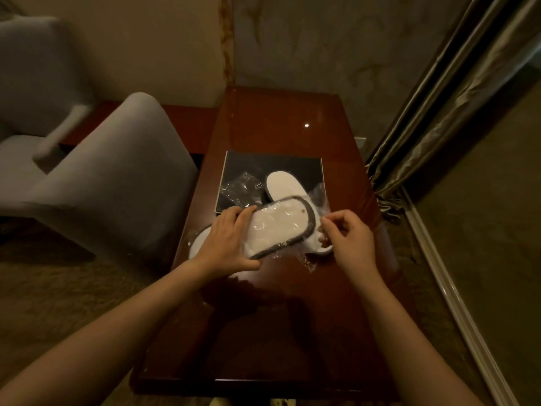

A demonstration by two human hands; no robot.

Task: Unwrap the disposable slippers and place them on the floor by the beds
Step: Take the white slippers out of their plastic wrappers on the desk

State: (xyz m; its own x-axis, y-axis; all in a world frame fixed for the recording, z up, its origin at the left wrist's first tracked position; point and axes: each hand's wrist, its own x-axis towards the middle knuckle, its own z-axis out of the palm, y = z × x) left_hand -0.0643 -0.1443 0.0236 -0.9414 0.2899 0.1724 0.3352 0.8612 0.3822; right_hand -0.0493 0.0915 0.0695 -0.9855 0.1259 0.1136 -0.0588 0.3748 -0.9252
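A glossy wooden table (292, 317) is occupying the frame centre, with a grey armchair (111, 183) at left and curtains (439, 118) at upper right. The left hand (227, 240) is gripping the wrapped slipper (281, 228) at its lower-left end, fingers curled around it. The right hand (349, 240) is pinching the plastic wrapper (320, 197) closed-fingered. An unwrapped slipper (284, 184) is lying on a dark tray (243, 162) behind.
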